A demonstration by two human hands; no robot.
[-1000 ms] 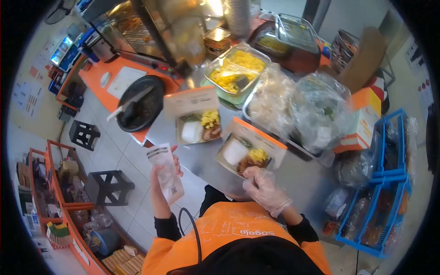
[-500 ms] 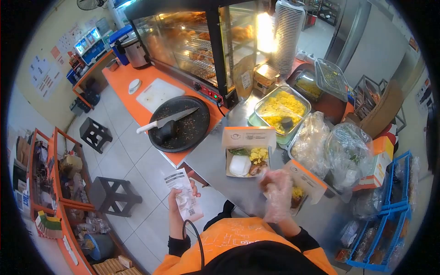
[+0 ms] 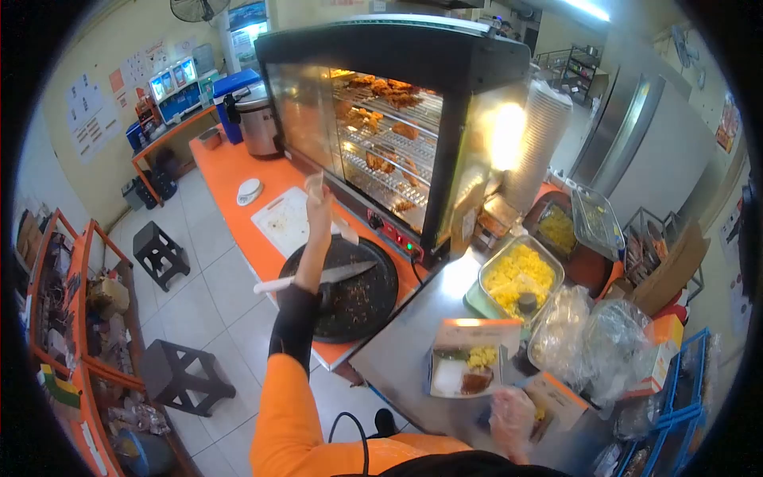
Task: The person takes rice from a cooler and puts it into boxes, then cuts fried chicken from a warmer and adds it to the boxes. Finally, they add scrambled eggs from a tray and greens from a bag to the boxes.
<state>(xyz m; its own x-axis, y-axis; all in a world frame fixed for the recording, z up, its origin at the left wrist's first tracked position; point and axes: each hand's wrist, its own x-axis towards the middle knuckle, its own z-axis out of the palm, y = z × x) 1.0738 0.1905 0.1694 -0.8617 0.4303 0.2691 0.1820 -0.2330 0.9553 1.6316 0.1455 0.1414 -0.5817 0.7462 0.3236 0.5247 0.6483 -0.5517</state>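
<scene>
My left hand (image 3: 319,208) reaches forward over the black round board (image 3: 362,298), near the glass front of the warming cabinet (image 3: 389,143). Part of a white paper slip (image 3: 345,230) shows beside it; the fingers are too blurred to read. A knife (image 3: 318,277) lies across the board, partly behind my forearm. My right hand, in a clear plastic glove (image 3: 511,415), is over the steel counter by an open food box (image 3: 554,404); its fingers are smeared. Another open box (image 3: 467,374) holds a white item, yellow food and brown meat.
A tray of yellow food (image 3: 518,274) and plastic bags (image 3: 608,338) lie on the right side. A white cutting board (image 3: 284,221) and small white scale (image 3: 249,191) are on the orange counter. Black stools (image 3: 187,378) stand on the floor at left.
My left hand has moved up and forward with the slip, from beside my body to the cabinet front. The view has shifted upward. Meat in the box now lies in front, beside the white item.
</scene>
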